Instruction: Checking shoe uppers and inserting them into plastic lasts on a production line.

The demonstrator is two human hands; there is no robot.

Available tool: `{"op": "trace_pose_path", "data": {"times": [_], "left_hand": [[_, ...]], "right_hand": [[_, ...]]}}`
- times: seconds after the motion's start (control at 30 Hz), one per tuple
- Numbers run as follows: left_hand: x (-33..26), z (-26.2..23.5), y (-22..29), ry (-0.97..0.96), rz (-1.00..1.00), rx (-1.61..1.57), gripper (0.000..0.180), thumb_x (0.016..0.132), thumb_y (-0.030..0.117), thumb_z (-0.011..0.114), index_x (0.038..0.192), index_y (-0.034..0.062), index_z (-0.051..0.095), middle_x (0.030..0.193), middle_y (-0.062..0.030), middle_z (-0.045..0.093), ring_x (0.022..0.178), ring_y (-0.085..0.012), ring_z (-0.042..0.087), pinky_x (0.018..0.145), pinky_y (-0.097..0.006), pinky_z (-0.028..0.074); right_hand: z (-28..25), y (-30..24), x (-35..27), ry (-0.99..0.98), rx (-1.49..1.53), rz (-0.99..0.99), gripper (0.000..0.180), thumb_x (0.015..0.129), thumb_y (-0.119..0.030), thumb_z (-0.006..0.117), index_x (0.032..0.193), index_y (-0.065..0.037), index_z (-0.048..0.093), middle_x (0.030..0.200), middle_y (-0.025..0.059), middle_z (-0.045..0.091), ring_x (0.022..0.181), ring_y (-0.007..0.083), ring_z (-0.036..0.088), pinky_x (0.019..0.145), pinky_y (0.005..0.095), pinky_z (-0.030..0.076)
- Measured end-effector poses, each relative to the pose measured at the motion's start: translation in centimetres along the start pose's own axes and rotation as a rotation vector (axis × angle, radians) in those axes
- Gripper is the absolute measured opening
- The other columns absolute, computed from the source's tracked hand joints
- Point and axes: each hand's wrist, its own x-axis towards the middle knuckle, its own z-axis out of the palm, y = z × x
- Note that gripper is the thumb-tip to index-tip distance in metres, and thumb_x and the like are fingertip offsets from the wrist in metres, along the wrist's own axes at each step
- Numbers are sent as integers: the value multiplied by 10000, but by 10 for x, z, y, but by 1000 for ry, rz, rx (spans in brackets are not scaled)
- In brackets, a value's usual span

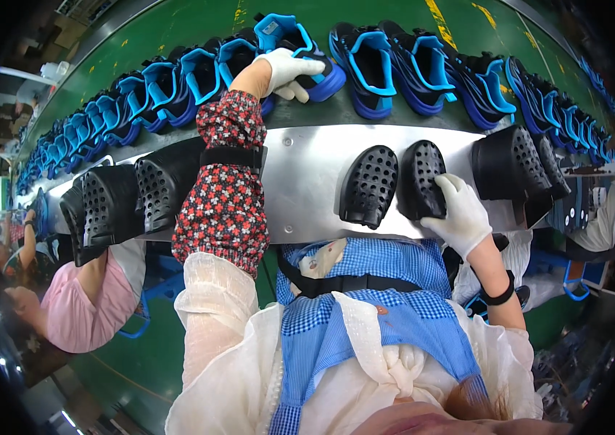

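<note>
My left hand point(289, 71), in a white glove, reaches across the metal shelf and grips a blue and black sneaker point(289, 32) in the row on the green conveyor belt point(177, 25). My right hand point(460, 214), also gloved, rests on a black perforated shoe mould point(421, 170) lying on the metal shelf point(307, 181). A second black perforated mould point(370, 185) lies just left of it, untouched. A floral sleeve cover wraps my left forearm.
Many blue and black sneakers point(394, 65) line the belt from left to right. More black moulds point(126, 203) sit at the shelf's left, others point(514, 170) at its right. A person in pink point(75, 304) works at my left; another person's sleeve point(608, 217) shows at right.
</note>
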Motion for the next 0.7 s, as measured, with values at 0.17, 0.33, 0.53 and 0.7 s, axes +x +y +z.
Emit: {"op": "trace_pose_path", "data": {"times": [0.17,0.33,0.53,0.7], "left_hand": [[12,39,-9,-57,-105,409,540,785,436,653,1133,25,627,983,-178,684,851,-265,649,738,-352,523],[-12,50,-21,291,168,725,620,786,368,638,1306,52,518,1214,-198,588,1142,-352,551,977,-386,446],[-53,77,24,-270,518,-435,617,920,320,569,1407,12,347,1299,-116,496,1083,-212,541,935,-333,437],[-86,124,33,-557,538,-1226,681,926,445,539,1392,-18,360,1145,-74,568,946,-169,572,872,-312,469]], "right_hand": [[12,10,-3,146,70,-75,596,595,-258,806,1078,-15,556,1070,166,572,991,348,559,861,396,469],[-11,10,-13,161,194,-22,610,593,-253,828,1079,-8,553,1035,162,566,985,329,567,861,373,475],[-53,-17,3,228,340,-211,678,558,-179,826,1144,-3,533,1129,165,544,1058,335,545,933,385,446],[-56,-39,35,234,405,-429,662,640,-185,800,1212,-6,518,1200,187,537,1115,344,527,957,393,439]]}}
